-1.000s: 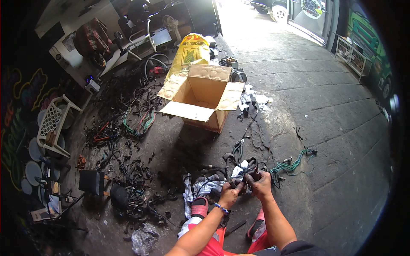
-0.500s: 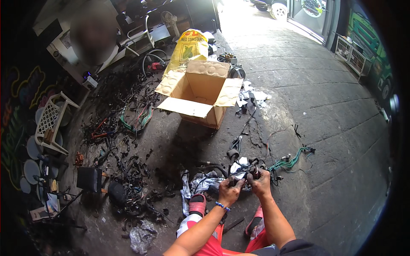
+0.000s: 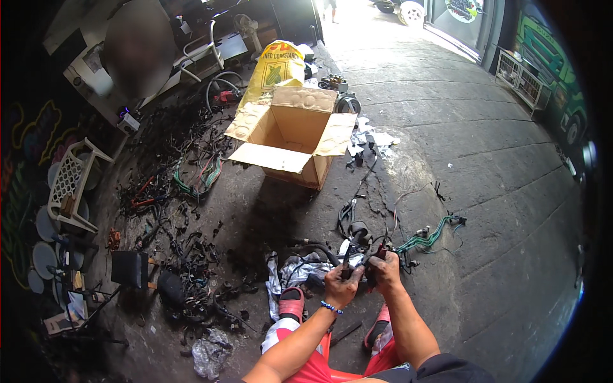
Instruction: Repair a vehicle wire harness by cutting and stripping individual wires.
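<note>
My left hand [image 3: 340, 286] is closed around a dark cable piece [image 3: 346, 267] above a tangled black wire harness [image 3: 357, 230]. Just to its right, my right hand [image 3: 386, 271] grips a dark red-handled tool [image 3: 380, 249], whose tip is too small to make out. Crumpled silvery-white sheeting [image 3: 274, 284] lies beneath the harness and left of my hands. A bundle of green wires [image 3: 421, 240] trails off to the right.
An open cardboard box [image 3: 294, 134] stands ahead, with a yellow sack [image 3: 271, 73] behind it. Scrap wires [image 3: 191, 185], a white plastic chair [image 3: 73, 185] and a black block [image 3: 129, 269] are left. A metal rack [image 3: 520, 86] lines the right wall; someone's legs [image 3: 329, 9] show in the doorway.
My hands stay close together with slight shifts of the cables between them. The whole view has shifted slightly, and a person's legs have appeared in the far doorway.
</note>
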The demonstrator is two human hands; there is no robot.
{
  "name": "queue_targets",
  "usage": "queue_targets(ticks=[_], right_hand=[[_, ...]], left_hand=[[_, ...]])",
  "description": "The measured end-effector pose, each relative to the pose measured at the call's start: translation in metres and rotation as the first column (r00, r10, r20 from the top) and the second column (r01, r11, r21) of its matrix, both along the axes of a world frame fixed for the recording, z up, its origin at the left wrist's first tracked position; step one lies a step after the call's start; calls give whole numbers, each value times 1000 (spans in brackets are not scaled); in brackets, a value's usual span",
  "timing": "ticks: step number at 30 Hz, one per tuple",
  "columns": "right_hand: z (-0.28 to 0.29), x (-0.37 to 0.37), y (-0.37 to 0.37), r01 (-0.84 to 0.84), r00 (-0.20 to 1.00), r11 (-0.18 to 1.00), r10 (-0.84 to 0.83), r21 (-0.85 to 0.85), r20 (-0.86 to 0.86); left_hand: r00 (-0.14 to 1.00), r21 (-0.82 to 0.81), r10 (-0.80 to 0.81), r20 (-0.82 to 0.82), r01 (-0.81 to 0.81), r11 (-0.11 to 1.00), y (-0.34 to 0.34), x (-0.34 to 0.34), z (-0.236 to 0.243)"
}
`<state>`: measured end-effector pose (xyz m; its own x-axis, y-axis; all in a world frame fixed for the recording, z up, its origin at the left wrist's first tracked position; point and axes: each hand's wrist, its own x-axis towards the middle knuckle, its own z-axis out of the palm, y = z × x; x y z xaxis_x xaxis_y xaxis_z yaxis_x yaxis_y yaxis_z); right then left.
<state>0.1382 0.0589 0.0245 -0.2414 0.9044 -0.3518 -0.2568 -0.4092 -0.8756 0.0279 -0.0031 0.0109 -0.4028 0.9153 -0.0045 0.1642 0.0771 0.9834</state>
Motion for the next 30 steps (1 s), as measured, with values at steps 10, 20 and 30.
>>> queue_targets(ticks=[10, 20, 30], right_hand=[[-28, 1, -13, -185, 843, 861, -109, -474, -527], [13, 5, 4, -95, 995, 975, 85, -199, -62], [5, 2, 2, -443, 592, 874, 115, 203, 798]], left_hand=[[965, 108, -113, 237, 89, 990, -6, -6, 26], [998, 58, -67, -24, 68, 996, 0, -12, 8], [998, -42, 68, 16, -68, 997, 6, -30, 9]])
